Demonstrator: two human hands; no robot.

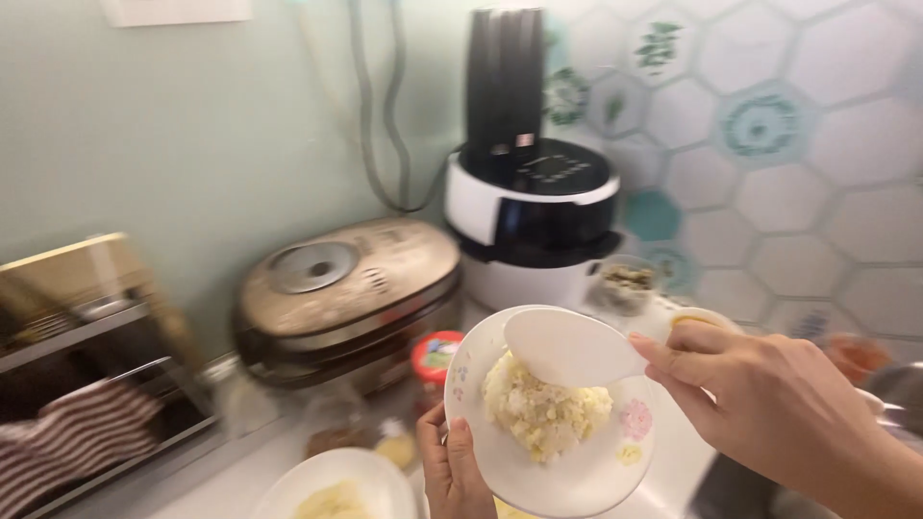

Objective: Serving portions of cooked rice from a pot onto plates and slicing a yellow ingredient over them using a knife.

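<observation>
Plate (577, 471): white, pink and yellow flower print on rim. Rice (543, 411): pale yellow-white. Paddle (567, 348): white. Rice cooker (346, 293), left: bronze-gold, silver lid disc. Appliance (529, 207), far: black and white. Wall tiles (827, 144), right: white hexagons, some teal-patterned. Jar lid (437, 352): red.

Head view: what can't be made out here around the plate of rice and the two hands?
- Second white plate: cut off by the bottom edge.
- Left hand: its grip on the white flowered plate of yellowish rice is mostly behind the plate.
- Right hand: hides the white rice paddle handle.
- Small jars: blurred.
</observation>
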